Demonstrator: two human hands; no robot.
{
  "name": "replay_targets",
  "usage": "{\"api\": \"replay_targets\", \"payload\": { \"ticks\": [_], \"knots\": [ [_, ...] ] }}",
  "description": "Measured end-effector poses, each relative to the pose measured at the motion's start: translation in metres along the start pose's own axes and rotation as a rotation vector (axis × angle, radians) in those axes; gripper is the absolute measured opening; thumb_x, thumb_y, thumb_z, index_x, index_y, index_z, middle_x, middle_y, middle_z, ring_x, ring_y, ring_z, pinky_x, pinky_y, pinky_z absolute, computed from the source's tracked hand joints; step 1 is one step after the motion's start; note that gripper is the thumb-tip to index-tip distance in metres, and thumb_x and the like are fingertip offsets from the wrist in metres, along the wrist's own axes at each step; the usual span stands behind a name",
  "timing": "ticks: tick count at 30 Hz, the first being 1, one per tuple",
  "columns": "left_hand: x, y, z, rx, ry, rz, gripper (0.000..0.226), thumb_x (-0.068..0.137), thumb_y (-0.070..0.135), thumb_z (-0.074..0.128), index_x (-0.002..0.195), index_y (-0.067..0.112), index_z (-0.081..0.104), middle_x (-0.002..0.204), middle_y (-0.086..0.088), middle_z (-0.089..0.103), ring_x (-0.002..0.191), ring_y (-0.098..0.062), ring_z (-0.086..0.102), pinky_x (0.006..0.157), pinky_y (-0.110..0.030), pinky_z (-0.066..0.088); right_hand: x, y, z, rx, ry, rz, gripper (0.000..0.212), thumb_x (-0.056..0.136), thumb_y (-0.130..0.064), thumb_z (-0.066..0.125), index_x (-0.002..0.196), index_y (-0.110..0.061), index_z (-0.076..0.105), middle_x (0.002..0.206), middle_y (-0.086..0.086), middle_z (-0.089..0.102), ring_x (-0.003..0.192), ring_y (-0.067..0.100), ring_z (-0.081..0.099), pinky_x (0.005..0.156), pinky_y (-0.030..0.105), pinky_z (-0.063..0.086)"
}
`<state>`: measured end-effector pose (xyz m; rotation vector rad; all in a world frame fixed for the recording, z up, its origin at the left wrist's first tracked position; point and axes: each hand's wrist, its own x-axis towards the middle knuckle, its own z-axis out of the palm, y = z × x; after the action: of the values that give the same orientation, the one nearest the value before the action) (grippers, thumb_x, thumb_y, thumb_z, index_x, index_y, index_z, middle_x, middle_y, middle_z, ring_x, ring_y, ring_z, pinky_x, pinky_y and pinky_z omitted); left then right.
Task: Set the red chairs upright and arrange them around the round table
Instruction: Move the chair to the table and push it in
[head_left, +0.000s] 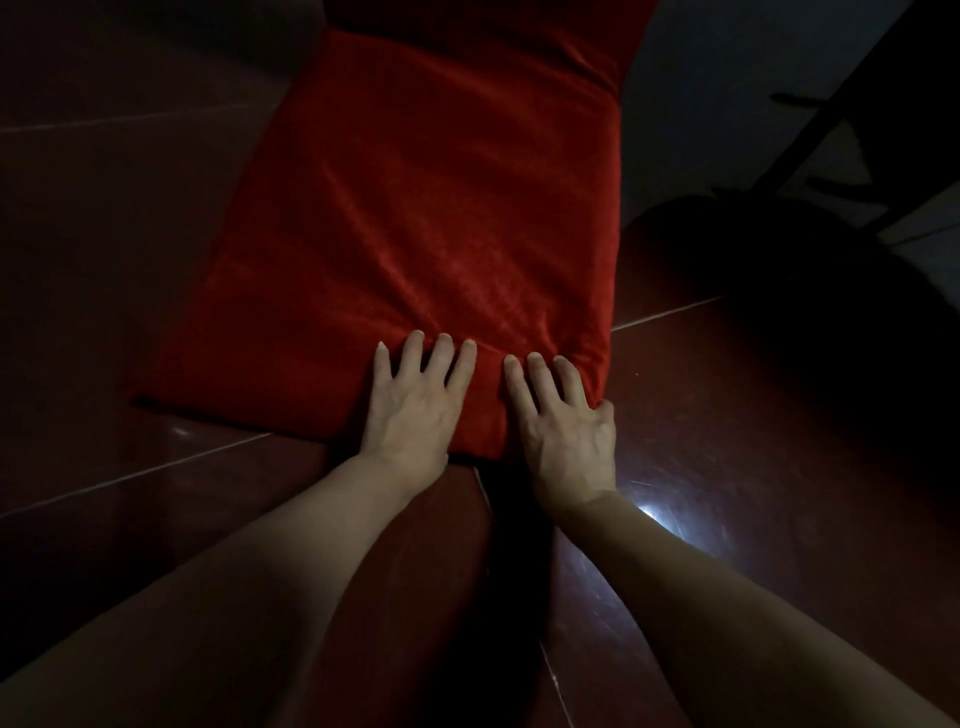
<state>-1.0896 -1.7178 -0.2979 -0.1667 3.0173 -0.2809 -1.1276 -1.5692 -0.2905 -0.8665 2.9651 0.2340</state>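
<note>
A red velvet-covered chair (431, 208) lies flat on the dark red tiled floor, its back stretching away from me toward the top of the view. My left hand (415, 405) and my right hand (563, 421) rest side by side on the near edge of the chair's back, fingers spread over the fabric and thumbs hidden under the edge. Both hands grip that top edge. The chair's legs and seat are out of sight. No round table is clearly visible.
Glossy dark red floor tiles (753, 467) surround the chair, with a light glare at right. A dark metal frame (857, 104) slants across the upper right corner over a paler floor area. The room is dim.
</note>
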Motion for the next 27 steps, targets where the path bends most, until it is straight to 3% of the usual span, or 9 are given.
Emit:
{"api": "replay_targets", "payload": {
  "ticks": [9,15,20,23,25,27],
  "knots": [
    [-0.002,-0.011,0.002,0.032,0.024,0.057,0.124,0.068,0.057,0.075,0.147,0.021,-0.014,0.156,-0.008,0.008,0.143,-0.032,0.012,0.113,-0.053,0.016,-0.005,0.005,-0.008,-0.004,0.104,-0.051,0.068,0.076,-0.021,0.072,0.139,-0.01,0.046,0.124,0.003,0.056,0.113,0.025,0.053,0.071,0.044,0.051],
    [-0.004,-0.017,-0.001,-0.021,-0.011,0.09,0.11,0.078,0.015,0.073,0.149,0.021,-0.011,0.157,-0.011,0.007,0.145,-0.033,0.01,0.114,-0.051,0.02,-0.009,0.004,-0.019,0.03,0.151,-0.05,0.056,0.077,-0.017,0.071,0.13,-0.008,0.056,0.109,0.002,0.061,0.1,0.026,0.057,0.071,0.046,0.053],
    [-0.007,-0.018,-0.013,-0.141,0.0,0.063,0.102,0.077,0.004,0.072,0.151,0.019,0.004,0.157,-0.009,0.015,0.145,-0.028,0.016,0.111,-0.045,0.031,-0.013,0.005,-0.033,0.024,0.194,-0.057,0.051,0.074,-0.016,0.071,0.123,-0.007,0.061,0.106,0.005,0.063,0.098,0.028,0.059,0.07,0.047,0.053],
    [-0.01,-0.02,-0.023,-0.165,0.018,0.06,0.097,0.077,0.002,0.071,0.151,0.018,0.009,0.157,-0.009,0.018,0.145,-0.026,0.019,0.11,-0.043,0.033,-0.015,0.003,-0.042,-0.019,0.242,-0.061,0.047,0.077,-0.019,0.067,0.122,-0.007,0.062,0.107,0.005,0.063,0.101,0.027,0.06,0.088,0.055,0.048],
    [-0.012,-0.021,-0.031,-0.164,0.026,0.06,0.094,0.078,0.002,0.07,0.15,0.017,0.012,0.157,-0.009,0.019,0.144,-0.026,0.021,0.109,-0.042,0.034,-0.015,0.0,-0.048,-0.072,0.264,-0.058,0.044,0.079,-0.02,0.065,0.121,-0.008,0.062,0.109,0.006,0.064,0.106,0.027,0.06,0.103,0.059,0.036],
    [-0.015,-0.022,-0.039,-0.16,0.018,0.067,0.091,0.078,0.003,0.07,0.148,0.017,0.013,0.157,-0.01,0.019,0.144,-0.026,0.021,0.108,-0.043,0.035,-0.014,-0.007,-0.055,-0.093,0.205,-0.049,0.05,0.084,-0.023,0.062,0.132,-0.008,0.053,0.125,0.012,0.059,0.122,0.03,0.052,0.112,0.057,0.022]
  ]
}}
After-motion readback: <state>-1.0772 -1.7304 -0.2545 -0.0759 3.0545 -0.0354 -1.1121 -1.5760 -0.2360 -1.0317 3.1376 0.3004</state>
